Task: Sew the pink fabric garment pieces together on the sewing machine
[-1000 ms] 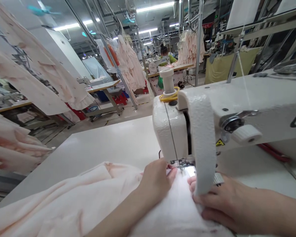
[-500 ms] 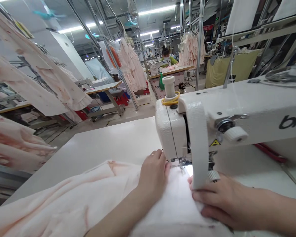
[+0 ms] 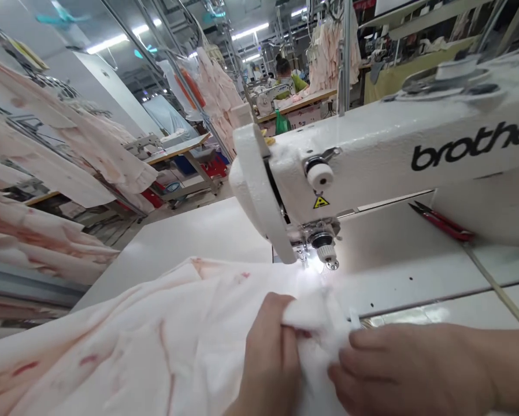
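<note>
A pale pink printed fabric lies over the white table in front of a white sewing machine. My left hand is closed, gripping a bunched fold of the fabric near the bottom middle. My right hand is closed too, pinching the same bunch from the right. Both hands sit a short way in front of the lit presser foot and needle, apart from it. The fabric's edge reaches up under the needle area.
Red snips lie on the table behind the machine arm. Pink garments hang on racks at left. Further sewing tables stand behind, and a person sits at a far machine.
Both hands have drawn back from the needle toward me and gathered the fabric into a bunch. The camera has shifted, so the machine now sits higher and further right.
</note>
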Available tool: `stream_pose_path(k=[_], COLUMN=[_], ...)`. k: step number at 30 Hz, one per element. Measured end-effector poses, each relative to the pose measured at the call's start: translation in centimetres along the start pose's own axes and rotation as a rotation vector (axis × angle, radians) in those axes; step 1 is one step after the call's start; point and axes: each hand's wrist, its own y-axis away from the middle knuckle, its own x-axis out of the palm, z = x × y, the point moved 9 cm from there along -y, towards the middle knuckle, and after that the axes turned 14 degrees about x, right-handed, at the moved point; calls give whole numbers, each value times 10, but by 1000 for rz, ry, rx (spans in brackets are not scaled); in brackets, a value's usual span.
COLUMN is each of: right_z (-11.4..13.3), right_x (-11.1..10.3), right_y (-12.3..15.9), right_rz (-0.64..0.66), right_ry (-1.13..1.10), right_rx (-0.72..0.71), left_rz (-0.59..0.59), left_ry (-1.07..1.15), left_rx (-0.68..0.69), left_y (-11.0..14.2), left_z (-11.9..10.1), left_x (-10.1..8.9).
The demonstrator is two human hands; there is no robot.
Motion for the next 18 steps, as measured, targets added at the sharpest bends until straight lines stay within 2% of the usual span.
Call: stream_pose_path(k=[2, 4, 6, 8, 11, 13, 15, 17, 18], right_z=[-14, -26, -25, -17, 3, 11, 12, 6, 3], right_x=[3, 0, -4, -1, 10, 17, 24, 37, 44], right_y=[-5, -8, -11, -13, -15, -15, -12, -8, -6], right_rz=[30, 18, 12, 70, 89, -45, -238, -353, -366], right_ry=[-28, -84, -142, -144, -7, 56, 45, 20, 11], right_rx=[162, 260, 257, 225, 133, 83, 83, 125, 143], left_rz=[-51, -27, -8, -49, -86, 8, 119, 180, 187], left_ry=[103, 82, -23, -171, -290, -323, -373, -425, -435], left_rx=[-79, -13, 87, 253, 597, 814, 971, 1056, 1053], left_y=[-4, -10, -17, -23, -27, -23, -17, -10, -10], left_z=[9, 10, 11, 7, -9, -20, -28, -35, -36], left_x=[-5, -4, -4, -9, -14, -7, 2, 7, 8])
